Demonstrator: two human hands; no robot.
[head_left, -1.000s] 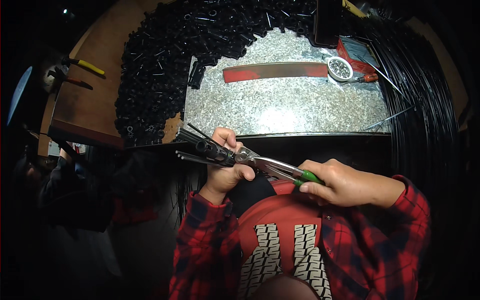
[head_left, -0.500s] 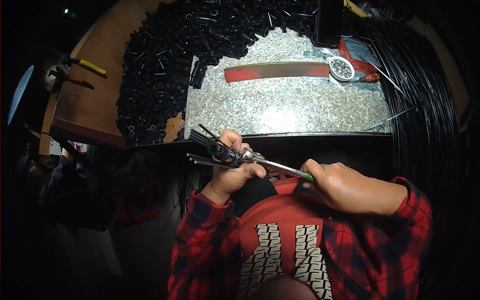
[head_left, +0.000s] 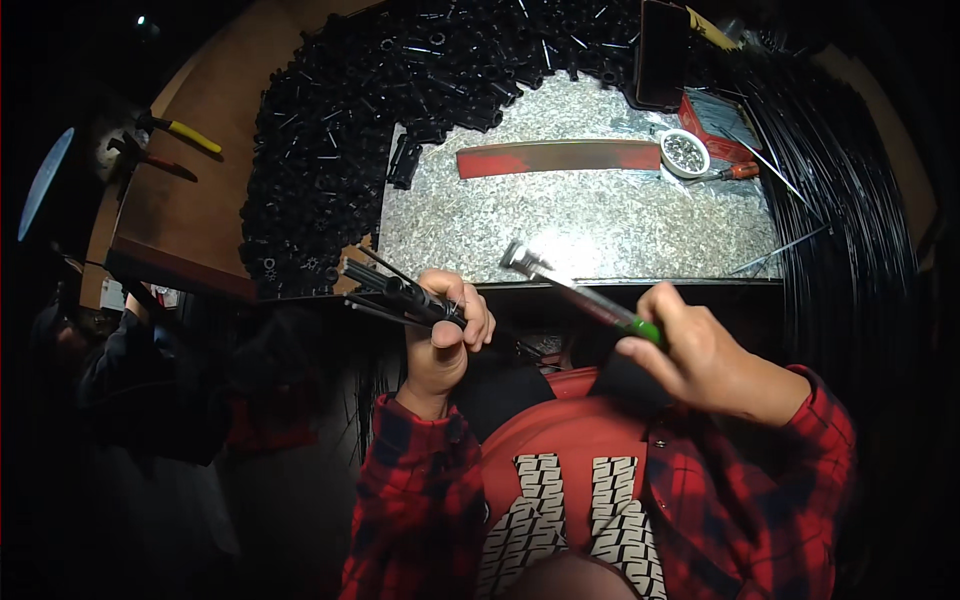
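My left hand [head_left: 446, 325] is wrapped round a dark tube-like black hub [head_left: 405, 295] with several thin black rods [head_left: 368, 278] jutting out to the left. Its thumb lies over the near end of the piece. My right hand [head_left: 690, 345] grips the green handle of a metal pincer-type tool [head_left: 585, 298]. The tool's metal head, smeared by motion, points up and left over the table's front edge. A gap separates that head from the hub and my left hand.
Black plastic hubs [head_left: 340, 150] lie heaped at the back left. A red-brown strip [head_left: 560, 157], a white bowl of small metal pieces [head_left: 685, 153], a red box [head_left: 715, 125] and an orange-handled screwdriver [head_left: 738, 172] rest on the speckled tabletop [head_left: 480, 215]. Long black rods [head_left: 840, 190] lie right; yellow-handled pliers [head_left: 190, 135] left.
The tool's head has come away from the hub, rising up and to the right with my right hand. My left hand has shifted slightly left with the hub and rods.
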